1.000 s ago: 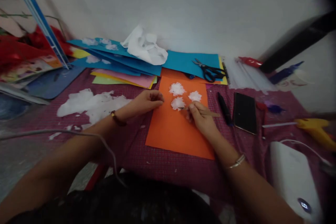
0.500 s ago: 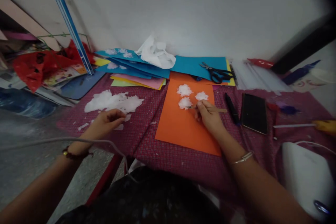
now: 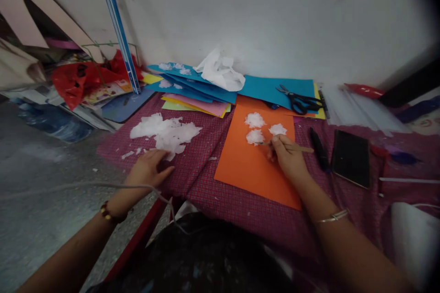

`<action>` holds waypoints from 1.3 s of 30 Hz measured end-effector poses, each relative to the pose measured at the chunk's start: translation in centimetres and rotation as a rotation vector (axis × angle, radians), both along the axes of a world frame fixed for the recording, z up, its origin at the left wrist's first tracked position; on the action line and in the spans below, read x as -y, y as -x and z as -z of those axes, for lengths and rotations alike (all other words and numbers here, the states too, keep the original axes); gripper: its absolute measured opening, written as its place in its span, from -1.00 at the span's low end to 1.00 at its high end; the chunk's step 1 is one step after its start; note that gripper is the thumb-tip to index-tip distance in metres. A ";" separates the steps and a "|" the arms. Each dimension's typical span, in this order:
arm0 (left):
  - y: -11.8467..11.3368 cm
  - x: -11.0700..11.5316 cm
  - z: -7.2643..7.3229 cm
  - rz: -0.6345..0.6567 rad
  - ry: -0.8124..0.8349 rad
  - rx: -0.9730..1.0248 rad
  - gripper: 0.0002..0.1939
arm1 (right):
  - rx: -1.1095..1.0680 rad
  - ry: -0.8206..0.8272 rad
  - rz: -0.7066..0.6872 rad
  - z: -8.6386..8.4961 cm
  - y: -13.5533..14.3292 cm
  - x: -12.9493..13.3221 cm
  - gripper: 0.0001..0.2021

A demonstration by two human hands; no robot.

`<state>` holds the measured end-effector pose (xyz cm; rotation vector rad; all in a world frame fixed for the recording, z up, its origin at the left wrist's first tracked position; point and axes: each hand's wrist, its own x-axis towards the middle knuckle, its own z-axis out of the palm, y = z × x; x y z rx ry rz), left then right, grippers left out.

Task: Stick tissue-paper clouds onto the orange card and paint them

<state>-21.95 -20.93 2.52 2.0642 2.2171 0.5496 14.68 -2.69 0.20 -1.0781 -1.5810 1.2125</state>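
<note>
On the orange sheet [image 3: 250, 169] lie three white crumpled-paper flowers: one upper left [image 3: 255, 120], one lower left [image 3: 255, 136] and one on the right [image 3: 277, 129]. My right hand [image 3: 287, 153] pinches a thin tan stick [image 3: 304, 149], like a brush handle, its tip at the lower-left flower's edge; the tip's shape is unclear. Thumb and fingers apart, my left hand [image 3: 149, 169] is open at the near edge of torn white paper [image 3: 172, 132]. The fingertips reach the paper; whether they grip a scrap is not visible.
Behind are blue sheets [image 3: 263, 87], scissors [image 3: 299, 100] and crumpled white paper [image 3: 222, 73]. A black marker [image 3: 319, 151] and a dark phone-like slab [image 3: 351, 158] lie right of the orange sheet. A grey cable [image 3: 113, 185] crosses before my left wrist.
The view has swung left, so everything sits farther right. My left hand has opened from a loose pinch and spread by the torn paper. My right hand keeps the stick by the lower-left flower.
</note>
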 end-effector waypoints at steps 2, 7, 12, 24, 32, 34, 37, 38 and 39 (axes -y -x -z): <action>-0.4 -0.5 0.4 -0.042 -0.001 -0.051 -0.67 | 0.002 0.006 -0.018 0.0 -0.1 0.0 -0.61; 0.2 -1.9 -0.7 -0.156 -0.123 0.067 -0.74 | 0.013 0.019 -0.022 -0.1 -0.4 0.0 -0.59; -1.8 -6.3 -4.8 -0.201 -0.189 0.301 -0.71 | -0.014 0.006 -0.001 -0.5 -0.4 -0.2 -0.54; -15.5 -21.3 -2.2 0.435 0.287 1.080 -0.96 | 0.238 -0.133 -0.174 -0.8 0.4 0.8 -0.71; -13.3 -22.6 0.5 0.498 0.450 1.159 -0.89 | 0.138 -0.013 -0.029 -0.2 0.4 0.3 -0.68; -12.4 -22.6 -0.1 0.668 0.583 1.000 -0.89 | 0.058 0.038 -0.024 -0.3 0.4 0.1 -0.65; -12.6 -22.4 -0.5 0.858 0.662 0.769 -0.89 | 0.023 0.070 -0.023 -0.7 0.5 0.0 -0.64; -13.0 -22.3 -0.3 0.857 0.623 0.738 -0.88 | 0.031 0.070 -0.022 -0.8 0.5 0.0 -0.64; -13.5 -22.2 0.0 0.827 0.569 0.738 -0.87 | 0.042 0.068 -0.020 -0.9 0.5 0.0 -0.63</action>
